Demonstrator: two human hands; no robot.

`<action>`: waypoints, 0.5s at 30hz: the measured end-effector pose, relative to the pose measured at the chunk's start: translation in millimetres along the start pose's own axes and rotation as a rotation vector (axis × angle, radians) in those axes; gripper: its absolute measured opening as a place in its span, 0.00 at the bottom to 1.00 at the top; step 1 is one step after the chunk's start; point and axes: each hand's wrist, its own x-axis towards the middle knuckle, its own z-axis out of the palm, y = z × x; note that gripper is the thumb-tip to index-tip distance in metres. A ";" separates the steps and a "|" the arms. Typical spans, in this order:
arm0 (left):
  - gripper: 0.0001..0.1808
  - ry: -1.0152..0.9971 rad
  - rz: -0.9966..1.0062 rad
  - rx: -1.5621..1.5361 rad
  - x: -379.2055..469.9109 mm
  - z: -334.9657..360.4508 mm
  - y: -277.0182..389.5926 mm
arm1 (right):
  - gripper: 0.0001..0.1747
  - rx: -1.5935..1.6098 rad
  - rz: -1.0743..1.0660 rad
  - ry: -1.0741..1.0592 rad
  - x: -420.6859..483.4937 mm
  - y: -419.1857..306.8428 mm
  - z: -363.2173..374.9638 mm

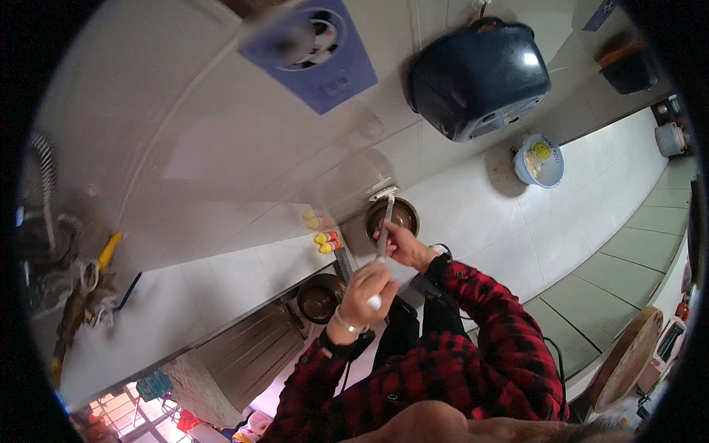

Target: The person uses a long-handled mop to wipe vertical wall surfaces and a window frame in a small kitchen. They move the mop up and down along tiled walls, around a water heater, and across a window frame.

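Both of my hands are on one long pale handle (pixel 388 213) that ends in a narrow white head (pixel 383 193); it looks like a squeegee or flat mop. My left hand (pixel 365 290), with a bracelet at the wrist, wraps the near end, whose white tip pokes out below the fist. Farther up, my right hand (pixel 407 245) closes around the middle of the handle. The white head lies at the tiled wall (pixel 343 166), just beyond the rim of a round brown basin (pixel 411 211). Blur hides the finger details.
Yellow-capped bottles (pixel 327 242) stand on the white ledge (pixel 221 288) at left. A dark basin (pixel 476 77) hangs on the wall beside a purple poster (pixel 349 77). A blue bowl (pixel 548 171) sits at right. Another brown vessel (pixel 318 299) is below the ledge. A round wooden board (pixel 626 360) leans at lower right.
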 end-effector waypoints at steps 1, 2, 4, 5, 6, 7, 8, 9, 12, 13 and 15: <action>0.06 0.067 0.031 0.008 -10.4 -12.0 16.4 | 0.21 0.031 0.056 0.000 -10.6 11.1 17.5; 0.06 0.091 0.083 0.033 -21.8 -27.7 32.9 | 0.21 0.014 0.088 -0.100 -21.6 23.3 35.4; 0.06 0.080 0.082 0.069 -46.7 -60.7 66.0 | 0.20 -0.011 0.164 -0.187 -41.4 49.1 68.7; 0.07 0.076 0.056 0.022 -58.7 -75.3 80.4 | 0.20 0.004 0.201 -0.288 -48.3 64.5 84.5; 0.07 0.055 0.064 0.021 -69.2 -87.8 90.1 | 0.20 0.075 0.210 -0.351 -50.0 79.5 100.1; 0.08 0.083 0.144 -0.016 -76.6 -94.3 90.9 | 0.20 0.087 0.183 -0.318 -48.9 94.2 112.9; 0.08 0.118 0.054 -0.020 -86.6 -101.0 90.7 | 0.20 0.077 0.169 -0.244 -44.3 103.4 118.6; 0.08 0.195 0.049 -0.059 -93.3 -100.6 82.4 | 0.20 0.113 0.155 -0.291 -36.6 110.8 119.4; 0.09 0.243 -0.045 0.065 -116.5 -87.8 26.8 | 0.20 0.124 0.134 -0.167 12.2 123.8 93.9; 0.09 0.238 -0.129 0.151 -122.8 -75.5 -2.7 | 0.21 0.032 0.070 -0.047 36.0 125.6 79.9; 0.14 0.057 -0.120 0.123 -127.8 -41.9 -72.3 | 0.23 -0.043 0.090 0.129 83.3 125.9 52.6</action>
